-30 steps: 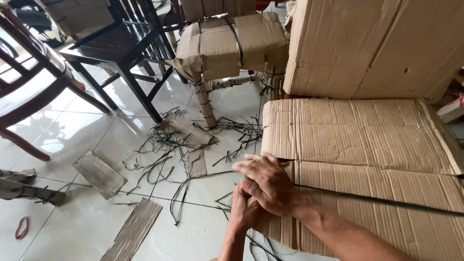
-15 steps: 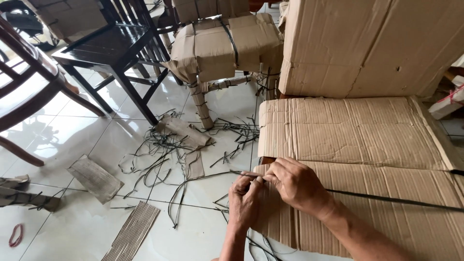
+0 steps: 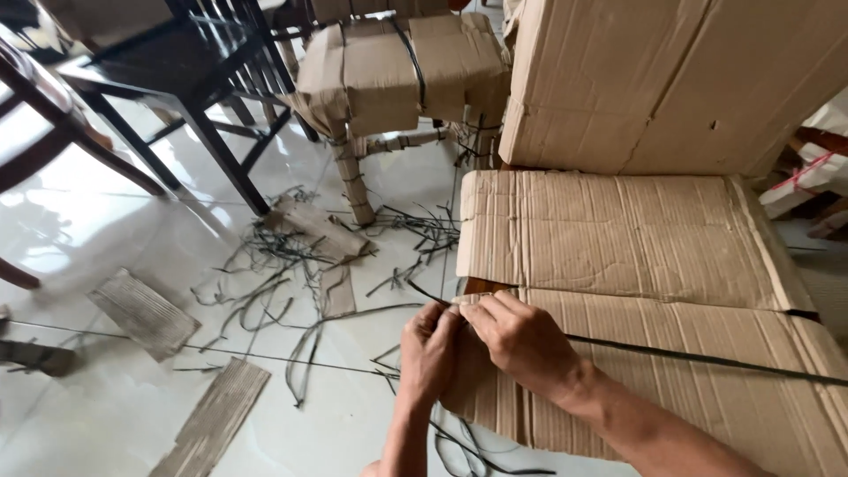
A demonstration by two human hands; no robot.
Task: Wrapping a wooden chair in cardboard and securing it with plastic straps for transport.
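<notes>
The left hand [image 3: 427,352] and the right hand [image 3: 521,340] are brought together at the near left corner of a large piece of furniture wrapped in brown corrugated cardboard [image 3: 618,238]. A thin black plastic strap [image 3: 707,359] is pinched between the closed fingers of both hands; it is stretched across the cardboard towards the right edge, and a short free end is seen sticking out to the left of the fingers. Beyond the wrapped piece, on the glossy white tiled floor [image 3: 115,221], cut black strap offcuts [image 3: 274,265] and flat cardboard scraps [image 3: 212,424] are scattered. A chair wrapped in cardboard [image 3: 389,71] is stood behind them, just beside a dark wooden chair [image 3: 177,71] at the upper left.
</notes>
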